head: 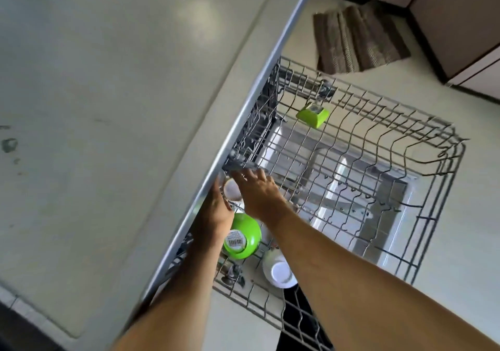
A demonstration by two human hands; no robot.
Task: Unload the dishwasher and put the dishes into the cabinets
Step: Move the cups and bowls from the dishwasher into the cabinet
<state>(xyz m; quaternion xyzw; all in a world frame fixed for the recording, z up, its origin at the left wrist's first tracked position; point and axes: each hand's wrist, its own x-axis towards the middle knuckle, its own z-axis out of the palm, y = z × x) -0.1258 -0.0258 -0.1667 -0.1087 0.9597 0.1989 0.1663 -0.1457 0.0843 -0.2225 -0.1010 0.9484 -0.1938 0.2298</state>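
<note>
The dishwasher's upper wire rack [405,145] is pulled out below the counter edge. A clear glass [232,188] stands in the rack's near-left part, close under the counter. My left hand [216,210] lies against the glass's left side, and the counter edge and the glass partly hide its fingers. My right hand [257,192] reaches over the glass's right side with fingers stretched toward the rack's back. An upturned green bowl [246,231] with a barcode label sits just below the hands. A white bowl [278,271] lies nearer me, and a small green dish [312,114] hangs at the rack's far side.
A pale countertop [108,107] fills the left, with its metal-trimmed edge [251,99] overhanging the rack. The open dishwasher door [378,215] shows through the wires. On the floor beyond lies a brown striped mat [357,39], with cabinet fronts [460,26] at the upper right.
</note>
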